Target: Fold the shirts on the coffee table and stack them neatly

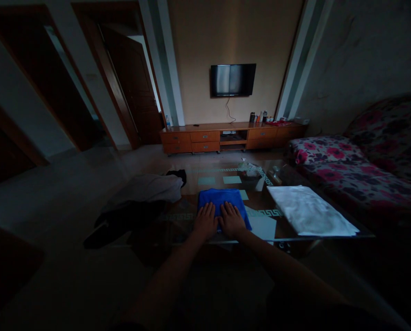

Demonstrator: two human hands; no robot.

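Both flat and spread, left hand (205,221) and right hand (231,220) press the blue cloth (220,199); glass bench (264,227) looks slick, so the fold could slide askew.

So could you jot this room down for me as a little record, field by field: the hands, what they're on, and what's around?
left hand: left hand lies flat, palm down, on the blue cloth
right hand: right hand lies flat beside it on the same cloth
blue cloth: blue cloth, folded, at the near edge of the glass table
to the right: white folded cloth on the table
to the left: grey garment and dark garment
beyond: wooden cabinet, wall television
right side: floral sofa
light: dim
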